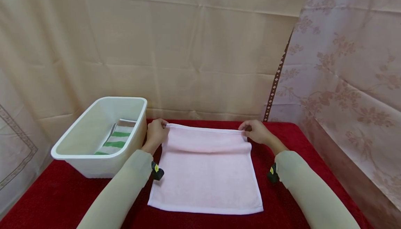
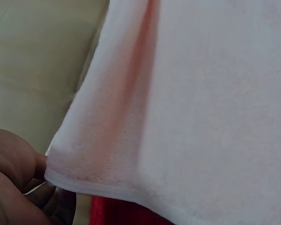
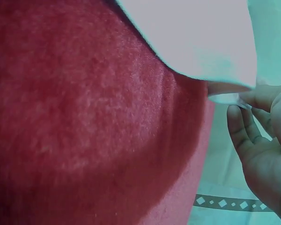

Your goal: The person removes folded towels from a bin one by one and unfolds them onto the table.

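A pale pink towel (image 1: 206,180) with white hems is spread on the red cloth, its far edge lifted and a soft fold running across behind it. At the far left corner my left hand (image 1: 156,131) pinches the hem; the left wrist view shows that hand (image 2: 18,178) at the corner of the towel (image 2: 201,103). My right hand (image 1: 257,131) pinches the far right corner. Seen from the right wrist, the thumb and fingers of the right hand (image 3: 264,126) grip the towel's corner (image 3: 210,42), which hangs over the red cloth.
Left of the towel stands a white plastic tub (image 1: 100,166), holding a folded cloth (image 1: 117,140) with green, white and brown stripes. Red fabric (image 1: 278,201) covers the table. A beige curtain (image 1: 175,48) hangs behind, and a floral curtain (image 1: 351,65) is at the right.
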The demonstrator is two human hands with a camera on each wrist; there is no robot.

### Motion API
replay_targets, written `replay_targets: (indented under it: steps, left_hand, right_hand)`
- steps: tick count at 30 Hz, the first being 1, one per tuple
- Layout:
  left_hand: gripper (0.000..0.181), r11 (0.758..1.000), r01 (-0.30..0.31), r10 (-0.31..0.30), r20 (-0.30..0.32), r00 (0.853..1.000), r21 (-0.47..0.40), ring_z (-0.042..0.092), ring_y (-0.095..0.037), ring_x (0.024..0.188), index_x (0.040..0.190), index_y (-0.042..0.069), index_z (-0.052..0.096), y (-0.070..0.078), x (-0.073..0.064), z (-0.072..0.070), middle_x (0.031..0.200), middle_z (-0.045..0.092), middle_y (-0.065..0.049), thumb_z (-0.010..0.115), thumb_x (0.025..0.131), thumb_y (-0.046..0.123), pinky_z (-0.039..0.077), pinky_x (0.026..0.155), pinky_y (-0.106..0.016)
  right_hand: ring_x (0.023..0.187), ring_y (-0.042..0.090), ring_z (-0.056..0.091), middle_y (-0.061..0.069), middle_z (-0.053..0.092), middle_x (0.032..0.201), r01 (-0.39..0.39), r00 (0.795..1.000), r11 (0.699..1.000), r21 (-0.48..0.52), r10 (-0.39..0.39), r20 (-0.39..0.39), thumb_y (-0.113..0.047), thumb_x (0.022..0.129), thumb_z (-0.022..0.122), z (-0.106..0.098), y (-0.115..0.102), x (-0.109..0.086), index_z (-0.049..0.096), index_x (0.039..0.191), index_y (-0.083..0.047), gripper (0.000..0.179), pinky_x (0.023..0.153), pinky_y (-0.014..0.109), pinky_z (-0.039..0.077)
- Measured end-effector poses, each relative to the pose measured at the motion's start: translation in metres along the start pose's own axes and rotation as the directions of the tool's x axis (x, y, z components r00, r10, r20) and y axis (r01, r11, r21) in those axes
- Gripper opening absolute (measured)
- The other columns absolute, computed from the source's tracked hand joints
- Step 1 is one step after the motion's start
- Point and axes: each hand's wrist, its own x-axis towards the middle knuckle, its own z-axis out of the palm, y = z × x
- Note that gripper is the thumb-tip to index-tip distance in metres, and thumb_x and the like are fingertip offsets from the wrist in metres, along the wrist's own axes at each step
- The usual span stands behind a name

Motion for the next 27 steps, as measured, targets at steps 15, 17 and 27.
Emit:
replay_targets:
  steps: [15,17,27]
  left_hand:
    - [0.016,0.996,-0.042,0.036,-0.070,0.997,-0.081,0.063,-0.033,0.099,0.109,0.000,0.071,-0.005,0.019,0.010,0.107,0.071,-0.019,0.064,0.097,0.008,0.055,0.090,-0.044]
    - [0.016,0.995,-0.044,0.037,-0.079,0.996,-0.085,0.063,-0.033,0.099,0.109,0.000,0.071,-0.003,0.021,0.011,0.107,0.071,-0.019,0.064,0.097,0.008,0.055,0.089,-0.044]
    - [0.017,0.994,-0.038,0.029,-0.084,0.996,-0.102,0.062,-0.032,0.098,0.110,0.000,0.071,-0.003,0.033,0.014,0.106,0.069,-0.018,0.063,0.097,0.007,0.055,0.088,-0.043]
  right_hand:
    - [0.091,0.028,0.061,0.013,0.070,0.100,-0.071,0.994,0.997,-0.026,0.068,-0.082,0.000,0.097,0.065,0.010,-0.002,0.022,0.072,0.106,-0.003,0.012,0.082,0.041,0.056]
    - [0.091,0.029,0.061,0.013,0.070,0.100,-0.065,0.993,0.997,-0.036,0.061,-0.100,0.000,0.096,0.065,0.009,-0.003,0.024,0.072,0.106,-0.002,0.012,0.082,0.043,0.056]
    - [0.094,0.030,0.060,0.015,0.070,0.103,-0.093,0.988,0.994,-0.053,0.086,-0.125,-0.001,0.098,0.065,0.007,-0.001,0.033,0.073,0.108,-0.002,0.014,0.085,0.044,0.055]
